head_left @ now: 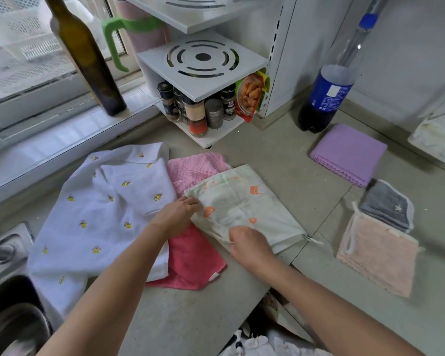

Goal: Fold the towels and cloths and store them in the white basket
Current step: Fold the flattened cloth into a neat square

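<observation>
This is a kitchen in a home. A white rack (203, 62) stands on the grey counter (272, 155). Little spice jars (195, 111) sit on its bottom shelf. A tall dark bottle (88, 60) stands left of the rack, by the window. A metal sink (13, 322) is far below-left of the rack. A big soda bottle (329, 93) stands to its right.

I see a dark green glass bottle (88, 60) standing on the window sill (62, 140), a white shelf rack (203, 65) with spice jars (198, 111) and a snack packet (249, 97) under it, a blue-labelled cola bottle (329, 91) on the grey worktop (280, 155), and a steel sink (13, 322) at lower left
</observation>
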